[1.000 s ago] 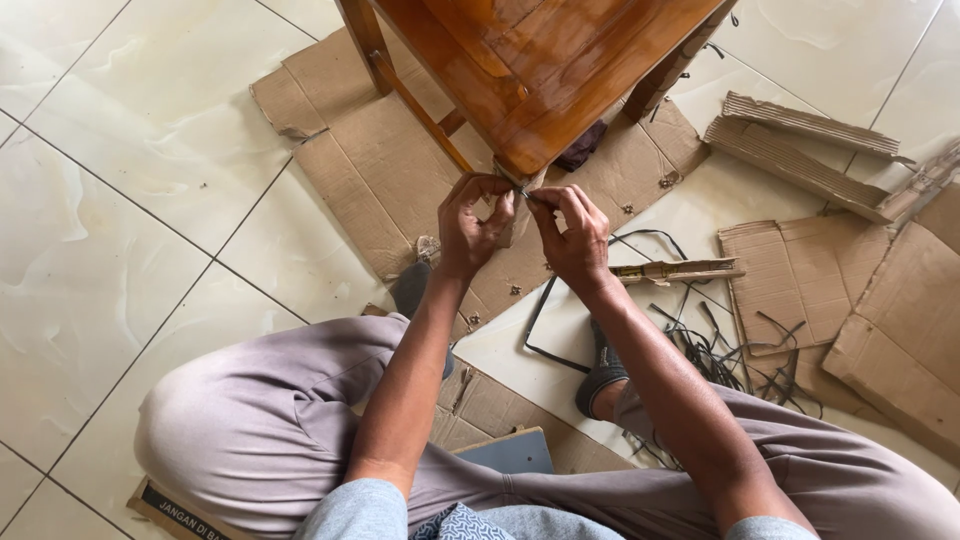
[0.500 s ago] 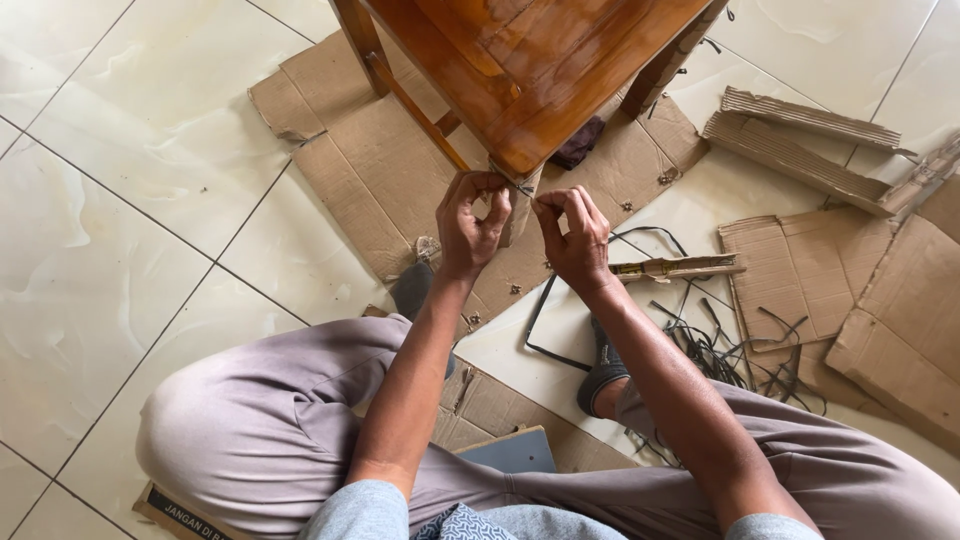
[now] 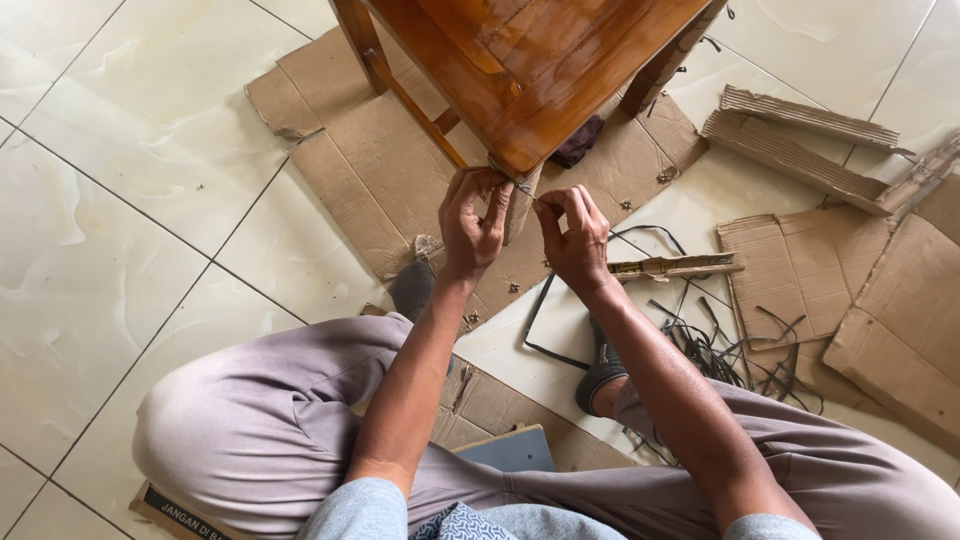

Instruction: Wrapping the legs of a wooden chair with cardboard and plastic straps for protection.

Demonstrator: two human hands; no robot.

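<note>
Head view. I see the left hand (image 3: 472, 222) curled closed around the cardboard-wrapped leg (image 3: 517, 205) at the near corner of the wooden table (image 3: 540, 70), top centre of view. Right hand (image 3: 575, 240) sits just at 3 o'clock of the leg, thumb and forefinger pinched shut on something thin; I cannot tell what. Flattened cardboard (image 3: 370, 170) lies on the tiled floor (image 3: 110, 200) beneath. Black straps (image 3: 720, 350) lie at 4 o'clock of the right hand.

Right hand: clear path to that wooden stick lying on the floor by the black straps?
Probably yes. The wooden stick lies in the open on the floor just beside the right hand, nothing on top of it. That hand is pinching something thin at the table corner.
</note>
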